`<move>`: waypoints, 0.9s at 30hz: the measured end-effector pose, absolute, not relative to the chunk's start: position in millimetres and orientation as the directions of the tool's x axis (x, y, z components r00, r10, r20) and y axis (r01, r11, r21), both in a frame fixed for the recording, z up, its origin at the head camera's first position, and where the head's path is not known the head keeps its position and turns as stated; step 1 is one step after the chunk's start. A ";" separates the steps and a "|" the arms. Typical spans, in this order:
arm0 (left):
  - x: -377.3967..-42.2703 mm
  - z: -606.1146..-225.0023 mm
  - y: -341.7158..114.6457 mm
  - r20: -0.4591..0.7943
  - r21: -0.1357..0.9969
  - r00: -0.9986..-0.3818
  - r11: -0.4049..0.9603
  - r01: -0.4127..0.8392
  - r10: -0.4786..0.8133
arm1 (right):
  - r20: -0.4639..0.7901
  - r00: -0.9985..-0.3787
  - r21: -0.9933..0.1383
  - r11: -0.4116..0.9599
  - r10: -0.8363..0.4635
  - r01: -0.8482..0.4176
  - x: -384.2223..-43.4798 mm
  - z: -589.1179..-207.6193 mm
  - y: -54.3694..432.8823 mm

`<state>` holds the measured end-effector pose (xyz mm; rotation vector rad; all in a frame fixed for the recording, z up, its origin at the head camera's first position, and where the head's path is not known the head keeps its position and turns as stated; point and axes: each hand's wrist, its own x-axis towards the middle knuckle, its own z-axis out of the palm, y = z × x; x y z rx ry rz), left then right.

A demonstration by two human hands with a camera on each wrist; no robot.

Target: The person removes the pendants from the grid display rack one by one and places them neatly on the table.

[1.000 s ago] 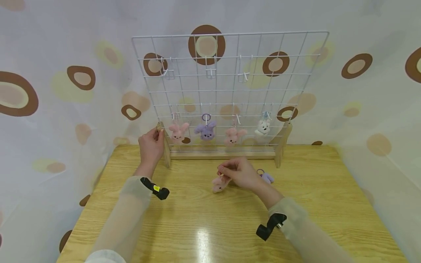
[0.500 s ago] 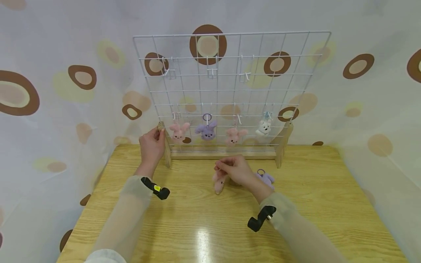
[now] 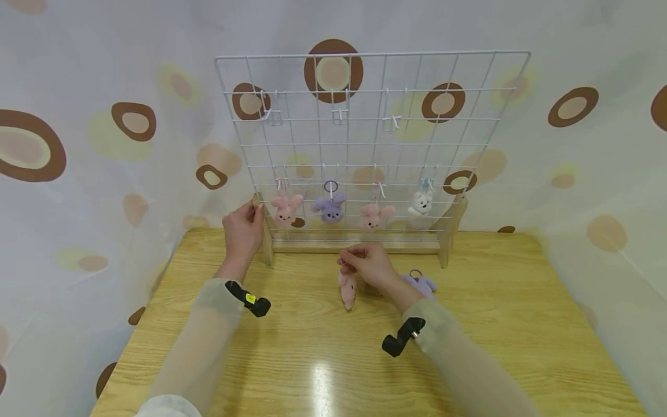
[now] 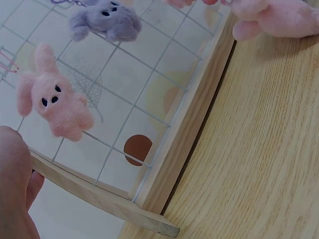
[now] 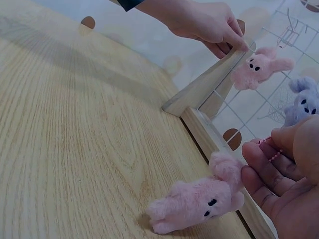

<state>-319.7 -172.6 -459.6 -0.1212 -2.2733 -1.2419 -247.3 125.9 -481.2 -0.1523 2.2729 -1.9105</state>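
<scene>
My left hand [image 3: 244, 231] grips the top of the left wooden post [image 5: 209, 82] of a white wire grid rack. With thumb and fingertips, my right hand [image 3: 371, 267] pinches the pink bead chain [image 5: 274, 155] of a pink plush bunny keychain [image 5: 199, 201]. That bunny dangles in front of the rack's base bar, its lower end close over the table. Behind my right wrist lies a purple plush keychain [image 3: 423, 285] with a purple ring, partly hidden by the arm.
Along the grid's lower row hang a pink bunny [image 3: 285, 213], a purple bunny [image 3: 332, 211], another pink bunny [image 3: 372, 217] and a white plush [image 3: 421, 204]. Three white hooks [image 3: 393, 121] project from the upper row. A patterned curtain [image 3: 568, 174] stands behind the wooden table [image 3: 281, 359].
My right hand has shifted slightly left and toward the rack, and the pink bunny has turned to hang lengthwise below it. More of the purple keychain shows. The left hand keeps its hold.
</scene>
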 end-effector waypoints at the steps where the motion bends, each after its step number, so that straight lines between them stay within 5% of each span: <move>1: -319.7 -459.7 -172.5 0.498 0.755 -0.850 0.570 0.325 -0.174 | -0.066 -0.981 -0.984 0.176 -0.182 0.033 -248.3 -481.5 124.8; 27: -321.0 -461.3 -173.2 0.508 0.739 -0.845 0.589 0.328 -0.166 | -0.097 -0.971 -0.974 0.221 -0.220 0.047 -269.9 -501.3 109.6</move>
